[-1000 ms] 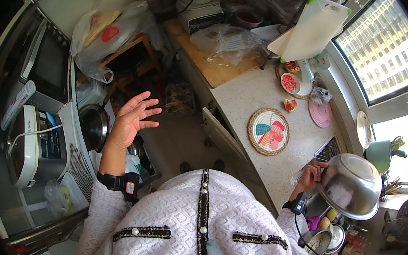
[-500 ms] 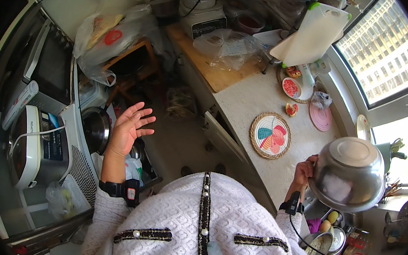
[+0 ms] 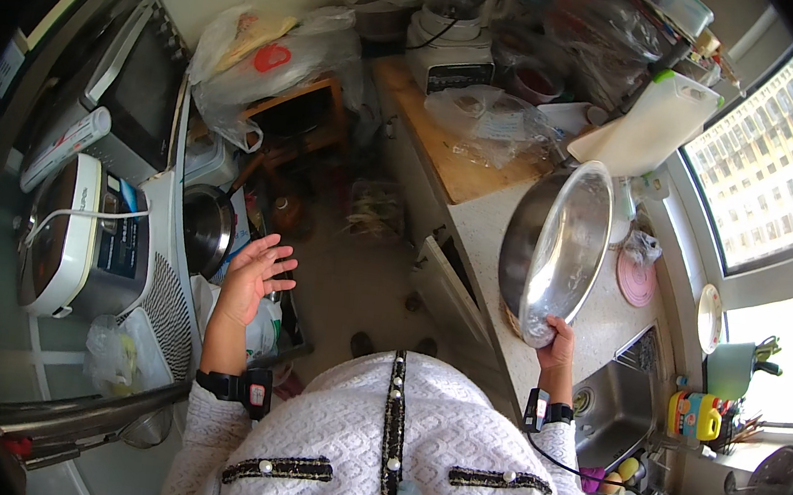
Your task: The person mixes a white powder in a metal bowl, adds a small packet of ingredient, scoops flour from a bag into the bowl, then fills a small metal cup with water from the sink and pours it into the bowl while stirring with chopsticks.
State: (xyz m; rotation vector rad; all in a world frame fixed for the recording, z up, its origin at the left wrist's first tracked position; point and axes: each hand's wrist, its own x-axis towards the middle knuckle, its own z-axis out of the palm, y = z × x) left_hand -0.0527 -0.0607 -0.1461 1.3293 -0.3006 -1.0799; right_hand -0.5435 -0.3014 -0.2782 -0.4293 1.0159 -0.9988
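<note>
My right hand [image 3: 557,347] grips the rim of a large stainless steel mixing bowl [image 3: 550,254]. The bowl is tilted up on its side above the counter [image 3: 506,216], its shiny inside facing right, and no contents show in it. It covers most of the round woven mat; only a sliver of the mat's rope edge shows. Raised over the floor gap on the left is my left hand [image 3: 255,281], fingers spread, holding nothing. A dark round pan [image 3: 207,232] lies just beyond it.
A cabinet door [image 3: 455,288] stands ajar below the counter. The sink [image 3: 606,415] lies right of my right hand, with a yellow jug [image 3: 696,416] beyond. Farther back are a wooden board [image 3: 419,124], a blender [image 3: 451,50] and a white cutting board [image 3: 656,125]. A rice cooker [image 3: 74,233] sits left.
My right hand has brought the mixing bowl leftward from near the window to over the counter, turning its opening into view. My left hand stays open, slightly lower. The view has shifted, showing the sink.
</note>
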